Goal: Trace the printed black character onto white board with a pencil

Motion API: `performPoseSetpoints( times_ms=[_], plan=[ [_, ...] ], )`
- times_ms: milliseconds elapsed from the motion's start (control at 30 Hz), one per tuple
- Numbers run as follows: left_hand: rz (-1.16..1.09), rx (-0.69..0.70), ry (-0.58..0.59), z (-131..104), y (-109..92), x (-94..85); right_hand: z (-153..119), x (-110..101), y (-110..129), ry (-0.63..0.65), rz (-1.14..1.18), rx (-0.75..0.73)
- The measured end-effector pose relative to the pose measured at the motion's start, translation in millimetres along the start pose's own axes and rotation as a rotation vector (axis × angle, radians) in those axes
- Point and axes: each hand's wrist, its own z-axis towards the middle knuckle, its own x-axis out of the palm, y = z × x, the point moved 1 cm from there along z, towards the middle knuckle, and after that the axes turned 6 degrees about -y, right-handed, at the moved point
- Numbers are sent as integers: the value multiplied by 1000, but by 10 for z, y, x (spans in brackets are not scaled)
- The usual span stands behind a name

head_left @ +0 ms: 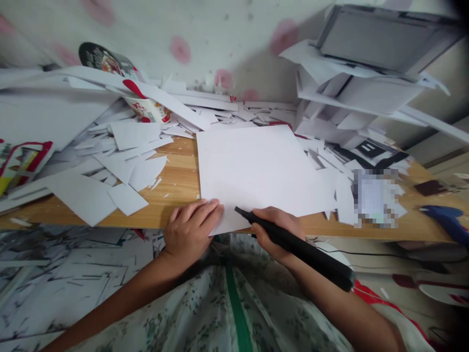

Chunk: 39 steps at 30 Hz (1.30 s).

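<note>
A large white board (252, 166) lies at the front edge of the wooden table, its near corner jutting past the edge. My left hand (192, 225) rests flat on the board's near left corner, fingers stretched out and holding nothing. In my right hand (280, 230) is a long black tool with a narrow tip (311, 254), gripped near its front end. The tip points left, over the near part of the board, close to my left fingers. I cannot tell whether it touches the surface, and no bright blade shows.
White offcuts (135, 149) cover the table's left side and back. A paper cup (146, 110) with a red spoon stands among them. At the back right is a white board structure (330, 102) with a grey panel on top. A blue-handled tool (445, 217) lies far right.
</note>
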Motion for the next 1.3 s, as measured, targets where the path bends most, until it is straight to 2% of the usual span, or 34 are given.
performPoseSetpoints(
  times_ms=[167, 400, 600, 767, 1000, 1133, 1300],
  plan=[
    [-1, 10, -7, -1, -1, -4, 42, 119, -17, 31, 20, -13],
    [9, 8, -17, -4, 1, 4, -12, 137, -75, 55, 64, -35],
    [-5, 9, 19, -22, 10, 2, 51, 145, -58, 110, 121, -85],
    [-7, -1, 42, -28, 13, -7, 126, 128, -9, 167, 108, -171],
    [-13, -1, 84, -5, 10, -19, 140, 99, 24, 196, 102, -181],
    [-5, -9, 74, -1, 10, -38, 96, 49, 10, 233, 56, -184],
    [10, -12, 43, -6, 8, -35, -47, -58, -35, 205, 50, -194]
  ],
)
